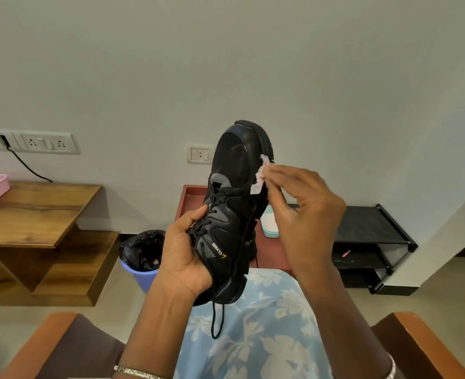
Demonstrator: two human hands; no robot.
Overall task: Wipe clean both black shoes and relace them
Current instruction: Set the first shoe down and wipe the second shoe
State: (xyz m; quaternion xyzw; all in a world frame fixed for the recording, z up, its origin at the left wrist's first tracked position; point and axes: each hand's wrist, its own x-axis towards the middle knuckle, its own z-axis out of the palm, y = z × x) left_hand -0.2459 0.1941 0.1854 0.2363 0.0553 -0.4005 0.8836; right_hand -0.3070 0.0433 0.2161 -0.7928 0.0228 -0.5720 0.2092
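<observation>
Shoe [237, 187] toe-up above lap [267, 324], gripped by left hand [182, 250] | right hand [305, 212] pinches wipe [260, 176] on sole edge

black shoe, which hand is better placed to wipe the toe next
Right. The right hand pinches the wipe against the black shoe at its sole edge, just below the toe. The left hand grips the laced part, holding the shoe up.

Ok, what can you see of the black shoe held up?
The black sneaker is held toe-up over the lap: matte black upper with grey panels, chunky sole, white CLYMB lettering. Its black laces are threaded, loose ends dangling below the heel. The left hand grips its laced middle; the right hand presses a pale wipe against the sole edge near the toe.
</observation>
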